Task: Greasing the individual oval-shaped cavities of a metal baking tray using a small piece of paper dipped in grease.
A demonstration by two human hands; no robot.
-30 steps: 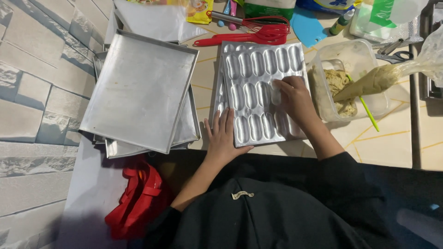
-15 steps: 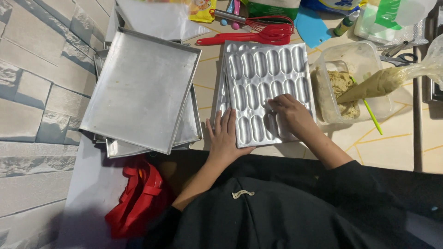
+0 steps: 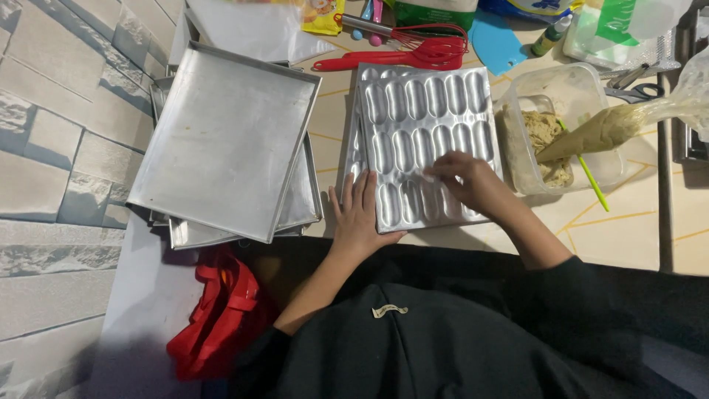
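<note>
A metal mould tray [image 3: 421,140] with rows of oblong cavities is shown at the centre of the frame, lying flat on a pale tiled surface [image 3: 635,229]. The left hand [image 3: 358,214] is laid flat on the tray's lower left corner, fingers extended and slightly apart, nothing being held. The right hand [image 3: 469,181] is placed over the tray's lower right cavities, its fingertips pinched together on a small whitish item [image 3: 430,177] pressed against the metal; what the item is cannot be told.

Left of the mould tray, a stack of plain rectangular baking trays [image 3: 221,140] is seen, the topmost tilted across those beneath. Right of the mould tray, a clear plastic container [image 3: 569,96] holding pale dough is found, with a filled piping bag [image 3: 613,125] resting tip-down into it and a green stick [image 3: 587,174] leaning over its edge. Along the upper edge of the frame, a red whisk [image 3: 413,53] and a blue scraper [image 3: 496,41] are laid. At lower left, a red bag [image 3: 221,318] is seen beside the person's dark sleeve.
</note>
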